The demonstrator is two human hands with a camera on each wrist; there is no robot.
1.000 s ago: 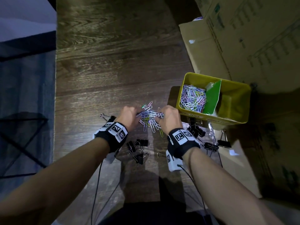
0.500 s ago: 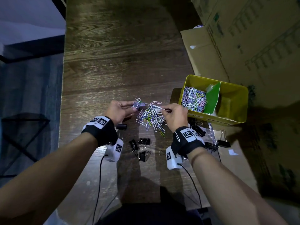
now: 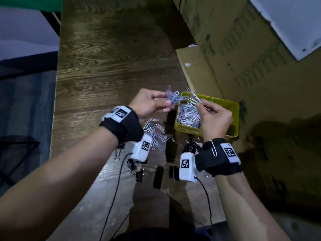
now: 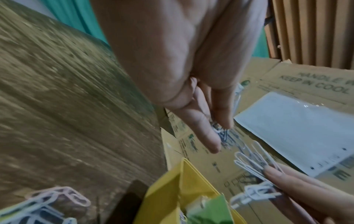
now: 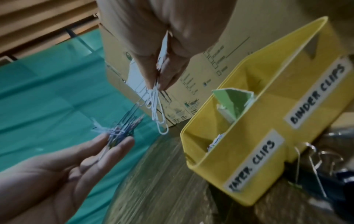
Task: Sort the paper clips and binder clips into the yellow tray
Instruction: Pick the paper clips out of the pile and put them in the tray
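Note:
The yellow tray [image 3: 231, 108] stands at the table's right, split by a green divider [image 5: 233, 103]; labels read PAPER CLIPS and BINDER CLIPS. Its near-left compartment holds a heap of paper clips [image 3: 188, 115]. My left hand [image 3: 167, 101] pinches a bunch of paper clips [image 3: 174, 97] just left of the tray. My right hand [image 3: 199, 104] pinches several white paper clips [image 5: 158, 109] above the paper clip compartment. More loose paper clips [image 3: 155, 132] lie on the table under my left wrist. Black binder clips [image 3: 173, 172] lie nearer me.
Cardboard boxes [image 3: 243, 54] crowd the right side, right behind the tray. The wooden table [image 3: 107, 58] stretches bare ahead and to the left, its left edge dropping off. Wrist camera cables [image 3: 114, 193] trail toward me.
Both hands rose from the loose pile on the table and moved right toward the tray, each carrying paper clips. The right hand now hangs over the tray.

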